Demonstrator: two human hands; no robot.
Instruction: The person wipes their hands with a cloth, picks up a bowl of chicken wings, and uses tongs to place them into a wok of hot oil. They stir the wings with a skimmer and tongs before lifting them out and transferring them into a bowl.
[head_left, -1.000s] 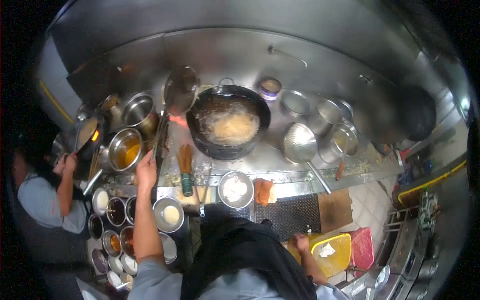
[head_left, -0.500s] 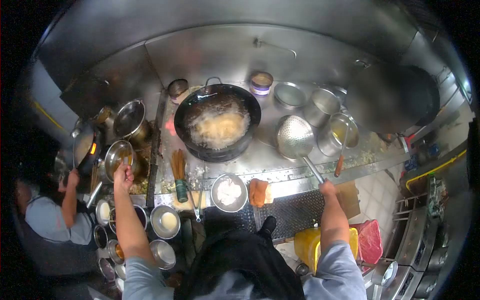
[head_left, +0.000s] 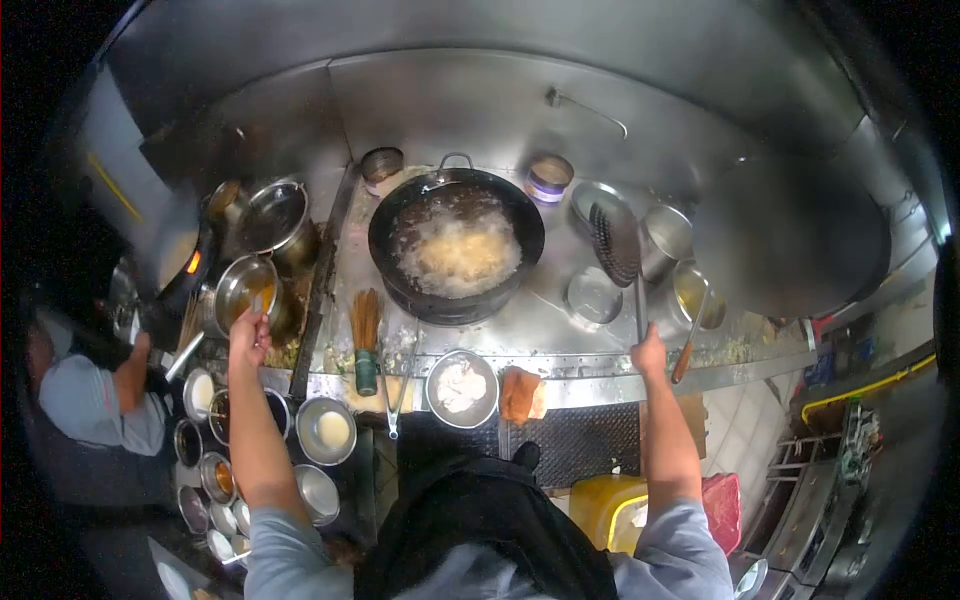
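My right hand [head_left: 650, 355] is closed round the handle of a perforated metal strainer [head_left: 615, 245], which is tilted steeply over the steel counter. Below it on the counter sits a small round metal bowl [head_left: 594, 296]. My left hand [head_left: 250, 337] is closed on the handle of a metal utensil at a steel pot [head_left: 222, 300] with yellowish liquid; the utensil's head is hard to make out. Between my hands, a black wok [head_left: 384, 262] holds bubbling oil with pale golden food [head_left: 465, 258]. A metal bowl of whitish raw pieces [head_left: 462, 386] stands at the counter's front edge.
A bamboo brush [head_left: 365, 330], tongs [head_left: 397, 395] and an orange-brown cloth [head_left: 520, 394] lie along the front edge. Several seasoning bowls [head_left: 326, 431] stand lower left. At far left, a co-worker [head_left: 95, 400] works by a wok. A wooden-handled ladle [head_left: 684, 358] rests in a right-hand pot.
My right hand has turned the strainer from face-on to steeply tilted, uncovering the small bowl below. My left hand stays at the pot. The view has shifted slightly, and the co-worker's arm has moved.
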